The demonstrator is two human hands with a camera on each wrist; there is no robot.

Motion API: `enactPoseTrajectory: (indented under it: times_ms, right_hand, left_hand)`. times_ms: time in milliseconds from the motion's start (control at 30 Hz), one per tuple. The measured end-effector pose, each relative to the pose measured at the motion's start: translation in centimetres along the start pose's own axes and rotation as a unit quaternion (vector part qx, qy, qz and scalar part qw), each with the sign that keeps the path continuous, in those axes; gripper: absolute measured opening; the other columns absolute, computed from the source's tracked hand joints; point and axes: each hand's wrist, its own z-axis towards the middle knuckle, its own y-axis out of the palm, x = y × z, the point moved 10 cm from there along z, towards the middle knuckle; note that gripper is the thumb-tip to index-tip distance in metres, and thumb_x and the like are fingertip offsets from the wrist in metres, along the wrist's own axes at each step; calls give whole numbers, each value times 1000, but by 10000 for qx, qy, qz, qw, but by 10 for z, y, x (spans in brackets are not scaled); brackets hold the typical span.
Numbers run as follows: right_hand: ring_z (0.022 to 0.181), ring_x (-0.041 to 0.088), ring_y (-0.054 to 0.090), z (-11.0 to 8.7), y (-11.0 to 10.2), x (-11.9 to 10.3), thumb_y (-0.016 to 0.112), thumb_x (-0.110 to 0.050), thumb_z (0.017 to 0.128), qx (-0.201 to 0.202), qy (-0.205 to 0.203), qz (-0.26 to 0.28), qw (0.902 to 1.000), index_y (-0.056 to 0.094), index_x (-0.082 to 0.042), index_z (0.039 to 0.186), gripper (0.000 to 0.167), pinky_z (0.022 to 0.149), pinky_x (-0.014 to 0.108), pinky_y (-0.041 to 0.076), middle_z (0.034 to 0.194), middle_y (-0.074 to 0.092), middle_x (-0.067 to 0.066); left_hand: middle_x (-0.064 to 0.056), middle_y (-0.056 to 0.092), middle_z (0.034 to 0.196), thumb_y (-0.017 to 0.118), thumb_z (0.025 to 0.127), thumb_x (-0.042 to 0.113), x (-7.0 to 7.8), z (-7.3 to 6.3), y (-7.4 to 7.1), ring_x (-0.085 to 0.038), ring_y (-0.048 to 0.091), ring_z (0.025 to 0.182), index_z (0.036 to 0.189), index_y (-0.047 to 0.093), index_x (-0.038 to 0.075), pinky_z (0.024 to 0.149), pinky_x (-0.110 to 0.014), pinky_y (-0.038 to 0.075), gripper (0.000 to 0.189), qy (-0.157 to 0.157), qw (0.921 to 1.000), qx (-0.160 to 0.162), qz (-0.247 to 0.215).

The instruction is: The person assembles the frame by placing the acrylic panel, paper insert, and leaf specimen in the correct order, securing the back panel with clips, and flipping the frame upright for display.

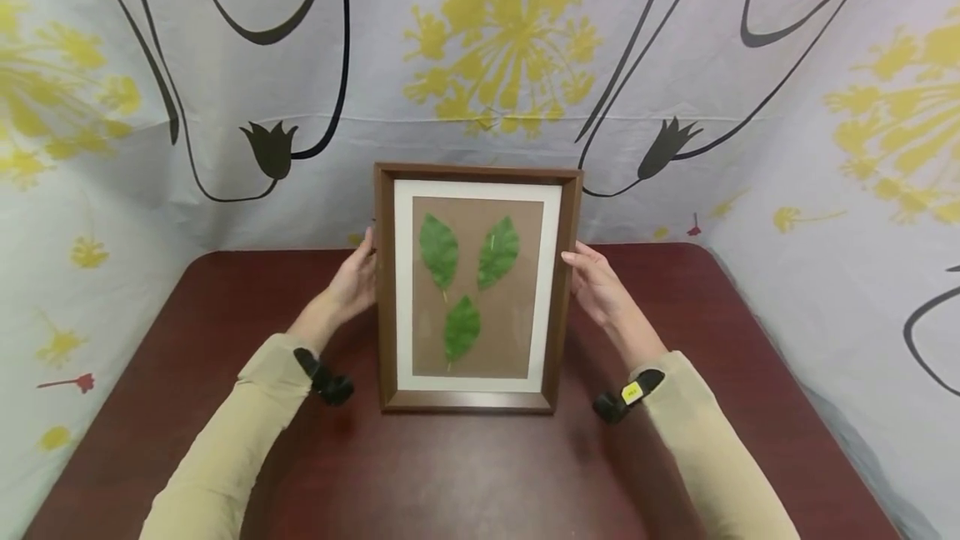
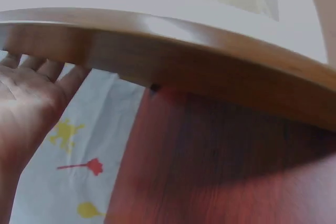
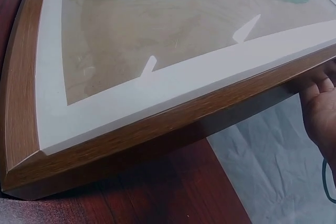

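Note:
A brown wooden picture frame [image 1: 468,401] stands near the middle of the table, its front facing me and its lower edge seemingly on the tabletop. Inside its white mat [image 1: 403,290] are three green leaves [image 1: 462,328] on a brown backing. My left hand [image 1: 352,280] holds the frame's left side, its fingertips hidden behind the wood in the left wrist view. On the opposite side, my right hand [image 1: 596,283] grips the edge with the thumb at the front and the other fingers behind. The right wrist view shows a lower frame corner [image 3: 21,179] at the table.
The dark red table [image 1: 465,473] has rounded far corners. White cloth [image 1: 480,140] with yellow flowers and dark stems hangs behind it and along both sides. Black wrist cameras sit on the left wrist [image 1: 324,377] and right wrist [image 1: 628,396].

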Motion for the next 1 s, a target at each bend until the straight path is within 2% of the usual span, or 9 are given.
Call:
enactPoseTrajectory:
  times_ms: [33, 100, 167, 267, 400, 500, 767, 933, 1000]
  right_hand:
    - [93, 1, 60, 2, -1, 1, 35, -1, 93, 35, 36, -32, 10000, 62, -19, 107, 35, 75, 18, 51, 100, 67, -9]
    - [97, 0, 58, 7, -3, 1, 35, -3, 94, 94, 124, -192, 9997, 59, -20, 109, 33, 79, 17, 49, 102, 65, -11]
    - [100, 0, 55, 13, -3, 1, 33, -5, 95, 141, 212, -379, 9990, 55, -21, 111, 31, 84, 18, 46, 105, 62, -13]
    - [107, 2, 48, 23, -4, -2, 29, -7, 96, 207, 312, -648, 9972, 47, -21, 118, 32, 93, 21, 37, 110, 56, -14]
    - [128, 9, 28, 34, 0, -10, 25, -7, 95, 187, 317, -655, 9972, 34, -15, 135, 42, 111, 30, 17, 132, 41, -5]
    - [136, 8, 10, 39, 3, -14, 23, -7, 96, 89, 302, -543, 9980, 27, -15, 140, 45, 116, 34, 0, 144, 25, -4]
    - [122, 6, 31, 46, 1, -12, 26, -9, 97, 38, 361, -389, 9986, 33, -19, 132, 37, 112, 32, 12, 124, 41, -8]
    - [91, 5, 47, 42, -6, -7, 32, -13, 98, -126, 328, -485, 9982, 41, -19, 114, 19, 85, 24, 33, 102, 50, -10]
    - [85, 6, 50, 39, -10, -6, 35, -16, 98, -209, 282, -572, 9977, 40, -17, 116, 18, 78, 24, 37, 98, 54, -10]
  left_hand:
    - [-17, 19, 150, 19, 93, 59, 3, -6, 5, -30, 16, 140, 147, 11, 12, 115, -46, 11, 71, -28, 9998, -179, 36]
    - [-19, -7, 153, 20, 98, 46, 8, -14, 12, -36, -5, 140, 145, -15, 11, 114, -54, 1, 69, 29, 9986, -368, 390]
    - [-23, 10, 151, 30, 100, 32, 8, -15, 8, -38, 14, 138, 147, -6, 12, 111, -54, 19, 63, 69, 9967, -203, 788]
    - [-20, 11, 152, 46, 96, 23, 8, -12, 0, -34, 16, 138, 148, -4, 16, 107, -56, 26, 73, 59, 9931, 121, 1164]
    - [-19, -11, 152, 51, 93, 27, 14, -6, -8, -32, -6, 141, 146, -14, 12, 110, -58, 14, 85, 99, 9886, 449, 1435]
    - [-17, -16, 152, 51, 93, 28, 21, -3, -12, -30, -10, 141, 145, -17, 11, 111, -57, 12, 87, 144, 9850, 610, 1607]
    - [-18, -6, 153, 51, 93, 30, 26, 2, -18, -30, -1, 142, 147, -10, 12, 111, -55, 19, 83, 149, 9799, 844, 1803]
    - [-21, 5, 153, 54, 91, 32, 26, 2, -23, -32, 14, 140, 148, -3, 12, 108, -52, 29, 83, 21, 9724, 969, 2121]
    - [-21, 7, 152, 55, 91, 32, 25, 1, -26, -33, 20, 139, 148, 1, 12, 107, -50, 32, 82, -41, 9710, 972, 2186]
